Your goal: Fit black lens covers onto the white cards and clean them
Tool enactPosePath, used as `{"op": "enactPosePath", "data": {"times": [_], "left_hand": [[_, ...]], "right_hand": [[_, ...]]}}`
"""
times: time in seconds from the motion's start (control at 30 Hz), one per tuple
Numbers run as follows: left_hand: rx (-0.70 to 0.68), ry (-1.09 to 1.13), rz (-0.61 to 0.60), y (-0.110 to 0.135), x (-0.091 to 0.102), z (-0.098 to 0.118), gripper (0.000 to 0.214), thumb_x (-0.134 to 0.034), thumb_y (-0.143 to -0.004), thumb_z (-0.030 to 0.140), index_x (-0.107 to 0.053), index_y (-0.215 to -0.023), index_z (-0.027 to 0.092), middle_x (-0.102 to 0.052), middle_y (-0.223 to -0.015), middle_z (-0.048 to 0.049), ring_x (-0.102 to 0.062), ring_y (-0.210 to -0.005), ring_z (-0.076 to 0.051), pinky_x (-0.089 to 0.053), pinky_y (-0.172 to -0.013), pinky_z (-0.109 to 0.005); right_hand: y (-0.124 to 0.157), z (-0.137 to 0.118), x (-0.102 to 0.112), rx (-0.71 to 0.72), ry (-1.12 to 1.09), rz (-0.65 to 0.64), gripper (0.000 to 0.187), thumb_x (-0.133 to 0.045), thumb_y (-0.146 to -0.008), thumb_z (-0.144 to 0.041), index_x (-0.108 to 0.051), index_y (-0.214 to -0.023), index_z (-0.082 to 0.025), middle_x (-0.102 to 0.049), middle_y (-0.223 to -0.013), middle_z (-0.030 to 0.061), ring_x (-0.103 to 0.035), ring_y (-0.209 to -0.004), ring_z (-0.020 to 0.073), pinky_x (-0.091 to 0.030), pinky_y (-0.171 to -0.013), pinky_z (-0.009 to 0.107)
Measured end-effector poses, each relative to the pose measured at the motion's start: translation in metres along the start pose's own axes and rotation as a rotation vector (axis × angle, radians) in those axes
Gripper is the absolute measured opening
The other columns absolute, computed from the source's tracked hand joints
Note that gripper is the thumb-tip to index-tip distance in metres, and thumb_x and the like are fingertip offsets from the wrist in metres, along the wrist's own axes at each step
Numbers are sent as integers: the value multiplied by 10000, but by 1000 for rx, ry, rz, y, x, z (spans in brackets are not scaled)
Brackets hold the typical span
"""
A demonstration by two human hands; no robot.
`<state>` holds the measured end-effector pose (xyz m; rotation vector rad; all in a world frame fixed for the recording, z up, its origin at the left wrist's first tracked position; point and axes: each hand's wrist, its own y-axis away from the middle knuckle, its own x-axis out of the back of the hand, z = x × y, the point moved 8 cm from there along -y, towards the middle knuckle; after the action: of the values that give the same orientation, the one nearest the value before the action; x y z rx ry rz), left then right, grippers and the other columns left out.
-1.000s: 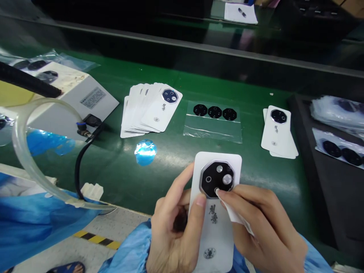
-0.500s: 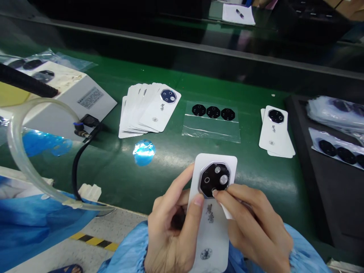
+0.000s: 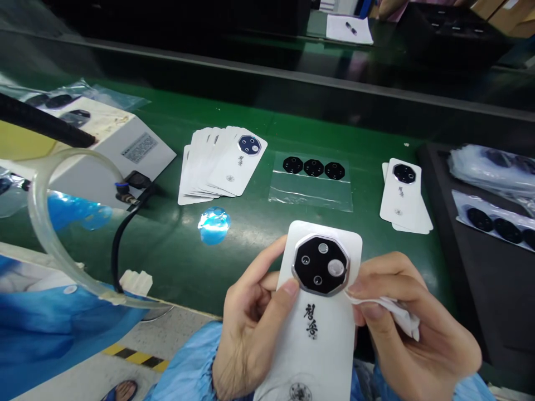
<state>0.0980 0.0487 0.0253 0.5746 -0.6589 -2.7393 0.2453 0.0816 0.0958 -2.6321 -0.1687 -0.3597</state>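
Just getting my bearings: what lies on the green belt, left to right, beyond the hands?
White box, fanned white covers, clear sheet of three black octagons, small pile of white covers, black tray.

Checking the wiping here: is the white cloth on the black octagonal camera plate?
No, the white cloth in the right hand lies right of the octagonal camera plate, off it.
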Motion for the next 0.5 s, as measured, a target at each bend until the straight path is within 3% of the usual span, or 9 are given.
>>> {"op": "enactPosePath", "data": {"times": [0.3,0.5], "left_hand": [[42,67,-18,0,-3,-2,558,-691,-785,345,-532,-1312,252,-654,-584,17,-494,-432,-47,-367,-422,-101],[-38,-14,40,3,1,3,477,-692,-779,362,-605,-1240,273,-602,-529,35,-469,-420,-48,-365,-414,-108]], "right_hand": [[1,1,0,-24,-63,6,182,-546,-844,-13,-650,-892,-154,-563,-825,33,-500,-577,89,-369,-373,234],[-2,-6,-3,62,45,2,204,-536,-830,12,-639,-895,-151,-563,-803,27,-542,-670,108,-394,-415,225]]}}
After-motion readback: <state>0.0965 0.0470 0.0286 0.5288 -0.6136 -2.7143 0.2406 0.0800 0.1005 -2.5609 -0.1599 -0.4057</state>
